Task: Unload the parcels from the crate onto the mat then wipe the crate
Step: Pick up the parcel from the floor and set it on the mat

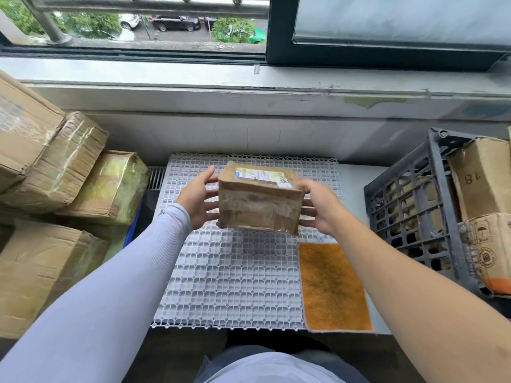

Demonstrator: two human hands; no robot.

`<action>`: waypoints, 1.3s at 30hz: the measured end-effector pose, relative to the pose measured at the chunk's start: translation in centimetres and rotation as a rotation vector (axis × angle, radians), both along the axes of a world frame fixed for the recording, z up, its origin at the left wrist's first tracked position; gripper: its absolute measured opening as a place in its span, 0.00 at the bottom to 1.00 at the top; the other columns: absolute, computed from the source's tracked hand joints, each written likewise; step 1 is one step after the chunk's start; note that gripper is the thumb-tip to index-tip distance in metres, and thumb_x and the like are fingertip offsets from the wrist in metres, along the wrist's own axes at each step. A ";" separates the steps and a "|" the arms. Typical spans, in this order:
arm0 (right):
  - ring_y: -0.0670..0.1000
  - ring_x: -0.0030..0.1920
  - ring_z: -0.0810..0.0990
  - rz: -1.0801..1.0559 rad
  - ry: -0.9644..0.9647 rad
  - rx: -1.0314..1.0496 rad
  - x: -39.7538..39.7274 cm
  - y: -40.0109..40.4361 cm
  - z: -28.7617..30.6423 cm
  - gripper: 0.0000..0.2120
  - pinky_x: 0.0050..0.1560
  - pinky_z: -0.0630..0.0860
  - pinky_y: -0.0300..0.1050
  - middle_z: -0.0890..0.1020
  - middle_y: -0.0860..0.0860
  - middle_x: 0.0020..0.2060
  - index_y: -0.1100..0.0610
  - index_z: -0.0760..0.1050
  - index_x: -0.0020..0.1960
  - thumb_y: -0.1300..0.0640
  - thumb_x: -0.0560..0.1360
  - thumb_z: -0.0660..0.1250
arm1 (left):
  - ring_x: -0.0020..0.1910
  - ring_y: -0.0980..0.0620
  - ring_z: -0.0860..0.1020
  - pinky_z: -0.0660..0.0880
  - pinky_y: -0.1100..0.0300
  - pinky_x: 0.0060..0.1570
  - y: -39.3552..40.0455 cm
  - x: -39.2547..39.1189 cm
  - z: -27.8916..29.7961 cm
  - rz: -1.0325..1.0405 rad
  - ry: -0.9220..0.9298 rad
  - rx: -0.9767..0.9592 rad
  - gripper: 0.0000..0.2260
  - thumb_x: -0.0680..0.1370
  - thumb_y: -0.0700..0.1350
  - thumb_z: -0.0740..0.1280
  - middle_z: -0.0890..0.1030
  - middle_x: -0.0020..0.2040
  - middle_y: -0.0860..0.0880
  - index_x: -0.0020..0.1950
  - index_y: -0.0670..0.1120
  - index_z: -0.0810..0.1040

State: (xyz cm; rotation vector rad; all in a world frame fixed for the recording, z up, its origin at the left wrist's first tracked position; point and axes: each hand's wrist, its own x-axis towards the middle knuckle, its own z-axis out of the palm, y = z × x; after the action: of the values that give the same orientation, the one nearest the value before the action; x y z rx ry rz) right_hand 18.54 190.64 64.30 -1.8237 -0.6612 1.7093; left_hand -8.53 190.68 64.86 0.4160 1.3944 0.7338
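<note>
I hold a taped brown cardboard parcel [260, 200] with a shipping label on top, between both hands. It hangs just above the far half of the white plastic grid mat [235, 277]. My left hand [196, 200] grips its left side, thumb at the top edge. My right hand [322, 205] grips its right side, thumb on top and fingers round the front corner. The dark grey lattice crate [409, 205] stands at the right, apart from my hands. It holds a box marked 18 [481, 178] and another printed box [486, 244] below it.
An orange cloth [331, 286] lies flat on the mat's near right corner. Several large taped cartons [55, 167] are stacked at the left. A wall and window sill [249, 87] close off the far side.
</note>
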 end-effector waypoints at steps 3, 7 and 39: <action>0.56 0.44 0.83 0.012 -0.070 0.059 -0.2 -0.8 -1.1 0.07 0.44 0.81 0.55 0.82 0.57 0.49 0.56 0.70 0.51 0.59 0.77 0.68 | 0.47 0.47 0.81 0.76 0.49 0.52 -0.4 0.2 -0.4 -0.024 0.041 0.011 0.07 0.82 0.54 0.67 0.83 0.53 0.48 0.53 0.51 0.76; 0.57 0.48 0.83 0.097 -0.119 -0.007 -0.2 -2.5 -3.3 0.09 0.41 0.79 0.52 0.83 0.59 0.53 0.56 0.71 0.52 0.66 0.78 0.69 | 0.46 0.47 0.83 0.79 0.51 0.45 -1.6 0.3 -2.4 -0.024 0.147 -0.002 0.04 0.84 0.41 0.65 0.84 0.56 0.47 0.57 0.50 0.75; 0.51 0.54 0.80 0.410 -0.509 0.164 -1.8 2.8 -3.3 0.13 0.52 0.76 0.50 0.83 0.47 0.54 0.51 0.80 0.61 0.47 0.82 0.63 | 0.66 0.43 0.79 0.74 0.40 0.66 -3.7 2.8 -3.2 0.541 -0.342 -0.018 0.16 0.81 0.59 0.63 0.84 0.61 0.47 0.52 0.47 0.81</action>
State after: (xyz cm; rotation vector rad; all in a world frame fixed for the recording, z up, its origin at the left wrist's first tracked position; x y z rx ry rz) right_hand 16.71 193.48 61.03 -2.1198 -1.4232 1.3588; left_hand -5.68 187.00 61.66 -0.1131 1.1898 1.1695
